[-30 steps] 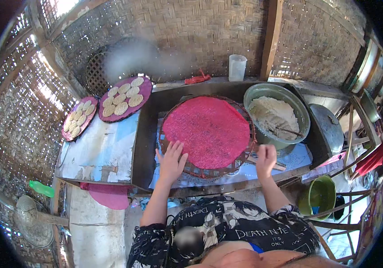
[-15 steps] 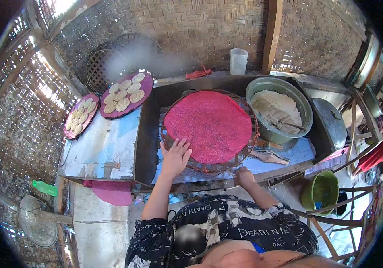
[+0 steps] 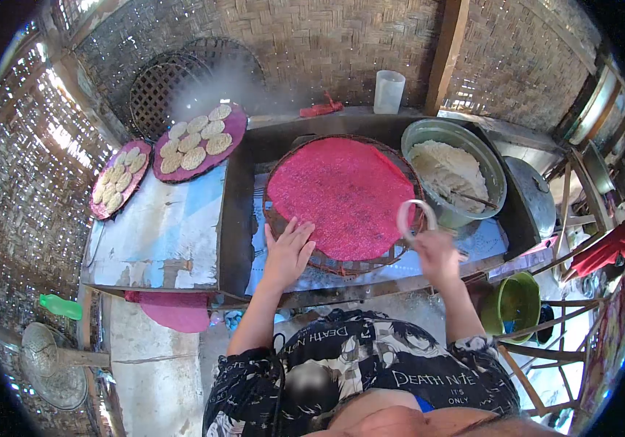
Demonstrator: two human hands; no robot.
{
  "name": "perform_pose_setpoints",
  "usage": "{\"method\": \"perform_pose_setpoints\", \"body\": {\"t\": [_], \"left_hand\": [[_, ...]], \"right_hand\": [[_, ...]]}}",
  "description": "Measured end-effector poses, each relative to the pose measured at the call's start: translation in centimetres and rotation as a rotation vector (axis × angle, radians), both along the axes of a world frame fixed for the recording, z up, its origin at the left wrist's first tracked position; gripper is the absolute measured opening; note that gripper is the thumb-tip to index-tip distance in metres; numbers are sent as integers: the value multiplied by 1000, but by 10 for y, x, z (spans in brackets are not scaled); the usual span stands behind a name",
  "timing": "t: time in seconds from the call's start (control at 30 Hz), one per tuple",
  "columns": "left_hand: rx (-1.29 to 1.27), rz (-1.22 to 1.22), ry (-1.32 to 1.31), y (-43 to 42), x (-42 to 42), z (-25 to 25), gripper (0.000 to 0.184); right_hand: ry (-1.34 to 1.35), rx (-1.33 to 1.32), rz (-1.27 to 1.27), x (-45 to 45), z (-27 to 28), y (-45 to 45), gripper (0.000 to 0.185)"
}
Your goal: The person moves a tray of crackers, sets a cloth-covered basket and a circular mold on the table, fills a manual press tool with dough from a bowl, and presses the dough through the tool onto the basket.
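My left hand (image 3: pixel 288 253) rests with fingers spread on the lower left edge of a pink mesh cloth (image 3: pixel 345 197). The cloth lies over a round woven tray (image 3: pixel 272 222) in front of me. To the right of the cloth, my right hand (image 3: pixel 437 255), somewhat blurred, grips a pale ring (image 3: pixel 402 218) raised above the tray's right edge. Behind that hand stands a grey-green tub (image 3: pixel 496 164) of a pale, grainy mass (image 3: pixel 443 164) with a stick in it.
Two pink-covered trays (image 3: pixel 238 125) with several flat round pale cakes (image 3: pixel 193 158) sit on the worn board (image 3: pixel 159 233) at left. A clear plastic cup (image 3: pixel 389 92) and a red item (image 3: pixel 321 109) stand along the back. Steam drifts at back left; a green bucket (image 3: pixel 488 309) is lower right.
My right hand has risen from the table's front edge and moved right and forward, now showing the pale ring. My left hand stays on the cloth's edge. The view has shifted slightly.
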State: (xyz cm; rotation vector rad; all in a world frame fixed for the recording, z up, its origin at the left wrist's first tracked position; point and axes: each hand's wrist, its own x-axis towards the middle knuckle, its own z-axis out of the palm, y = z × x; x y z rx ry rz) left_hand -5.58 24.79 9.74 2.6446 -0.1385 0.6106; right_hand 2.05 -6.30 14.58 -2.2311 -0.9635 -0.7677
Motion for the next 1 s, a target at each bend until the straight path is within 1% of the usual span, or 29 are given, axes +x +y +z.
{"method": "perform_pose_setpoints", "body": {"t": [0.07, 0.13, 0.23, 0.33, 0.43, 0.53, 0.6, 0.67, 0.77, 0.87, 0.9, 1.0], "left_hand": [[-6, -11, 1, 2, 0, 0, 38], [-20, -20, -11, 6, 2, 1, 38], [-69, -24, -38, 14, 2, 9, 38], [-121, -26, -56, 20, -1, 19, 38], [-134, -24, -62, 28, -3, 20, 38], [-152, -39, -72, 32, -4, 23, 38], [-174, -42, -92, 37, -7, 23, 39], [-202, -39, -129, 38, -7, 24, 40], [-264, -41, -228, 32, -6, 29, 41], [-288, -84, -316, 16, -2, 39, 40], [-277, -102, -370, 10, -1, 42, 39], [-314, -197, -448, -21, 0, 56, 39]], "right_hand": [[-12, -139, 133, 3, -15, 31, 12], [-54, -226, 241, 3, -17, 58, 14], [-53, -274, 301, 9, -25, 80, 19], [-24, -386, 293, 12, -29, 83, 20], [-35, -289, 307, 9, -28, 81, 20], [-130, -121, 97, 14, -12, 51, 15], [-5, 15, -212, 27, -9, 11, 15], [317, 189, -548, 46, -37, -40, 16], [547, -206, -785, 75, -115, -106, 33], [526, -457, -799, 82, -155, -119, 60], [526, -490, -767, 87, -168, -123, 74], [663, -604, -753, 103, -193, -132, 74]]}}
